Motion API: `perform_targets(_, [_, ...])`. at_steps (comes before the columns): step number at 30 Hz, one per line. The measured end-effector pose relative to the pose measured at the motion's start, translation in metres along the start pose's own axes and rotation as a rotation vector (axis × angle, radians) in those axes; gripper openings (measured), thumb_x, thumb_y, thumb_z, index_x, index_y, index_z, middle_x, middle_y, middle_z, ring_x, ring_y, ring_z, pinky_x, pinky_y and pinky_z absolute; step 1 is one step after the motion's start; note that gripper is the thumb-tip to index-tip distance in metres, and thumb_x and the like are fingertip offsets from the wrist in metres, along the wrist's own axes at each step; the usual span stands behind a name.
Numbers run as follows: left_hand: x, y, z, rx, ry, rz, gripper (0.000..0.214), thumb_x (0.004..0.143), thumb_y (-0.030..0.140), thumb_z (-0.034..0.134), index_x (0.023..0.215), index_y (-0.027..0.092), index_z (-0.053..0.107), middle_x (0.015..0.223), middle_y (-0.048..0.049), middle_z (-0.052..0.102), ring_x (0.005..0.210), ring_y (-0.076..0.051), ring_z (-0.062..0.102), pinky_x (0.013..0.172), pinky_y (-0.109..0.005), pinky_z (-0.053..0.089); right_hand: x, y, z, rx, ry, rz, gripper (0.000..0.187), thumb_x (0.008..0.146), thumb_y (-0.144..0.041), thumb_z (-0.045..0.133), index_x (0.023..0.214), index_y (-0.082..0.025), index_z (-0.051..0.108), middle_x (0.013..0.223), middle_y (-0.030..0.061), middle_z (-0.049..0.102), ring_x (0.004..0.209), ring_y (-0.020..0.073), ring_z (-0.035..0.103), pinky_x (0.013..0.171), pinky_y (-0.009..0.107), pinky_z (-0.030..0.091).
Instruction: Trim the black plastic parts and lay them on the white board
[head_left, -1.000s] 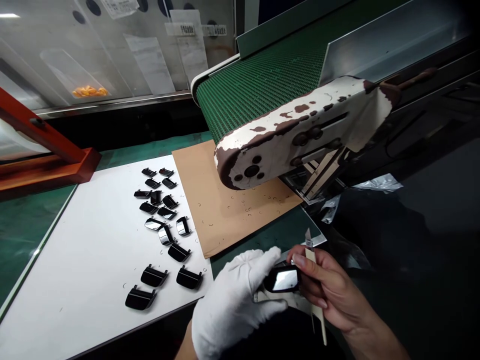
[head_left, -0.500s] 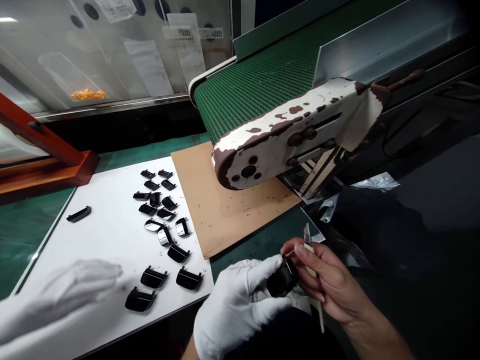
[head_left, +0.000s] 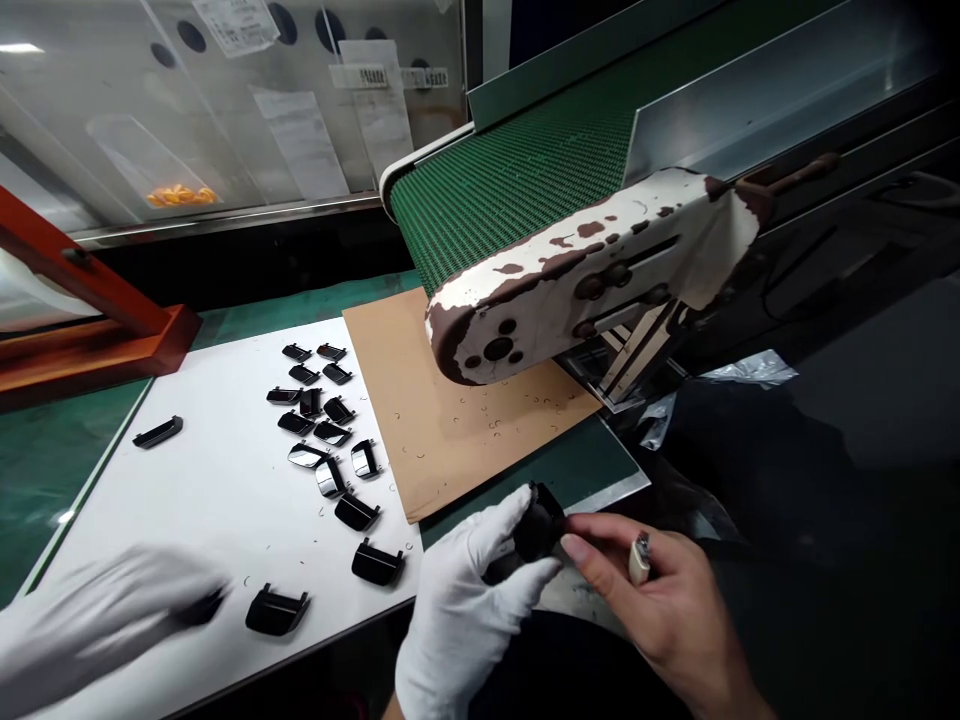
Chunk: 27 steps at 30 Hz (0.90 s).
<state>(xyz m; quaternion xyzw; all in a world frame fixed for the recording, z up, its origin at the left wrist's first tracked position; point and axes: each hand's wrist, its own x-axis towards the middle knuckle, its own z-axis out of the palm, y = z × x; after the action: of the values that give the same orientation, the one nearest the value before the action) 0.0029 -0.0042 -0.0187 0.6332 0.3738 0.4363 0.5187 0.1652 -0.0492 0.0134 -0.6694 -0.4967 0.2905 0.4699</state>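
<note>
My left hand (head_left: pixel 465 590), in a white glove, grips a small black plastic part (head_left: pixel 538 522) between thumb and fingers, above the table's front edge. Bare, my right hand (head_left: pixel 660 605) has its thumb and index finger at the part's right side. A pale-handled craft knife (head_left: pixel 640 558) is held within the same hand, seen nearly end-on, and its blade is hard to make out. Similar glossy black parts (head_left: pixel 377 563) lie on the white sheet to the left, several of them in a loose cluster.
Another person's gloved hand (head_left: pixel 112 615), blurred, holds a dark part at lower left. Brown cardboard (head_left: pixel 450 440) bearing small dark shavings lies below the green conveyor belt (head_left: pixel 517 180), whose chipped white end housing (head_left: pixel 480 330) juts over it. An orange-red frame (head_left: pixel 142 340) stands at left.
My hands have shifted slightly left and the black part has turned. The knife blade no longer points up. The other person's hand has picked up one black part from the white sheet.
</note>
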Motion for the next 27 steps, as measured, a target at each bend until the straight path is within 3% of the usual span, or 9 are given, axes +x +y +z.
perform_targets(6, [0.002,0.000,-0.003,0.234,0.020,0.199,0.049,0.082,0.022,0.074,0.129,0.027,0.060,0.111,-0.0043,0.072,0.094,-0.019,0.071,0.086,-0.027,0.059,0.003,-0.008,0.003,-0.046,0.037,-0.068,0.020,0.079,-0.038,0.067,0.075,-0.021,0.077,0.067,0.0055,0.077,0.049,0.0173,0.067,0.042,0.021,0.051])
perform_targets(15, [0.002,0.000,-0.003,0.272,-0.001,0.214,0.048,0.081,0.020,0.074,0.127,0.025,0.062,0.106,-0.0061,0.074,0.089,-0.020,0.072,0.084,-0.029,0.060,0.003,-0.011,0.000,-0.049,0.007,-0.091,0.016,0.079,-0.031,0.066,0.069,-0.021,0.074,0.049,-0.0019,0.065,0.038,0.0095,0.054,0.037,0.016,0.042])
perform_targets(17, [0.002,0.000,-0.002,0.176,-0.028,0.141,0.046,0.080,0.021,0.074,0.125,0.023,0.064,0.107,-0.0075,0.074,0.091,-0.022,0.072,0.085,-0.031,0.060,0.003,-0.008,-0.001,-0.028,-0.022,-0.075,0.015,0.078,-0.031,0.066,0.070,-0.022,0.073,0.049,-0.0029,0.063,0.038,0.0090,0.052,0.037,0.016,0.041])
perform_targets(23, [0.006,0.017,0.002,-0.334,-0.133,-0.338,0.039,0.076,0.028,0.079,0.113,0.018,0.071,0.107,-0.0077,0.075,0.103,-0.029,0.069,0.093,-0.036,0.056,0.005,0.002,-0.003,-0.015,-0.090,0.002,0.028,0.084,-0.041,0.058,0.069,-0.020,0.068,0.056,-0.0004,0.062,0.047,0.0126,0.053,0.043,0.022,0.041])
perform_targets(27, [0.010,0.027,0.003,-0.550,-0.197,-0.434,0.034,0.077,0.022,0.078,0.111,0.022,0.073,0.097,-0.0017,0.077,0.111,-0.028,0.065,0.099,-0.035,0.051,0.004,0.013,-0.003,0.013,-0.045,0.070,0.033,0.088,-0.046,0.056,0.072,-0.020,0.067,0.070,0.0045,0.069,0.065,0.0186,0.064,0.055,0.025,0.048])
